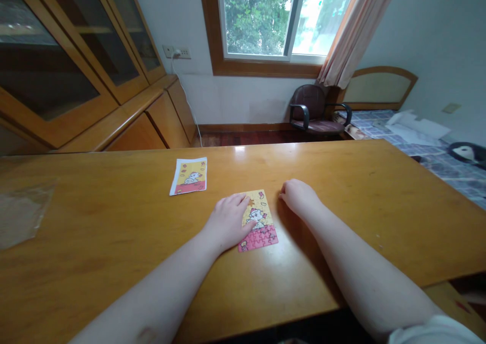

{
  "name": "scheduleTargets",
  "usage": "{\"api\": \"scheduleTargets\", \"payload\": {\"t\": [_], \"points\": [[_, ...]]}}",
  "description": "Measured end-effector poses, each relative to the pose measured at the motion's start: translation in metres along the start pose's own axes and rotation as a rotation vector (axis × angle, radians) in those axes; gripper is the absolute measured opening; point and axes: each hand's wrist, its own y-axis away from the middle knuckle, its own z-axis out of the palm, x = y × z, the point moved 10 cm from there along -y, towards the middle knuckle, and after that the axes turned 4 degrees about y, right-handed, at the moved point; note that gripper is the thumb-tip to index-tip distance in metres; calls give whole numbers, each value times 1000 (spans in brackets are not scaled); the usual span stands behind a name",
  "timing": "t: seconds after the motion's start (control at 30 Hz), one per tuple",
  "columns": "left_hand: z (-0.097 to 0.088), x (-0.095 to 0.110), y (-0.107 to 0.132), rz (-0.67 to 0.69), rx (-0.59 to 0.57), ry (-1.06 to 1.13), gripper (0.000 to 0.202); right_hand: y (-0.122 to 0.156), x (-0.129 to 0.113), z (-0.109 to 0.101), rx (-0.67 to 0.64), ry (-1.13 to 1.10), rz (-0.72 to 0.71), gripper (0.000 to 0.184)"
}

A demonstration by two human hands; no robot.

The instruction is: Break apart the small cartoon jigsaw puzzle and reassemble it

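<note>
A jigsaw puzzle point(262, 237) with a white cartoon animal on yellow and pink lies on the wooden table. Near its top is a piece-shaped gap that shows brown. My left hand point(229, 220) rests on the puzzle's left side, fingers spread and thumb reaching toward the animal, hiding that edge. Just right of the puzzle, my right hand point(299, 197) is at the tabletop with fingers curled together; whatever they hold, if anything, is hidden. A printed card point(194, 176) with the same picture and a white border lies farther back to the left.
A clear plastic bag point(23, 212) lies at the table's point(114, 207) left side. Small crumbs point(379, 246) are on the right part. Beyond the table stand a glass-door cabinet point(110, 101), an office chair point(319, 111) and a bed point(402, 116) under the window side.
</note>
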Motion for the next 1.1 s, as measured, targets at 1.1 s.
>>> {"api": "scheduleTargets", "payload": {"t": [1.1], "points": [[19,-20,-5,-109,-92,15,81,4,-20,0,-8,-416,-182,8]]}}
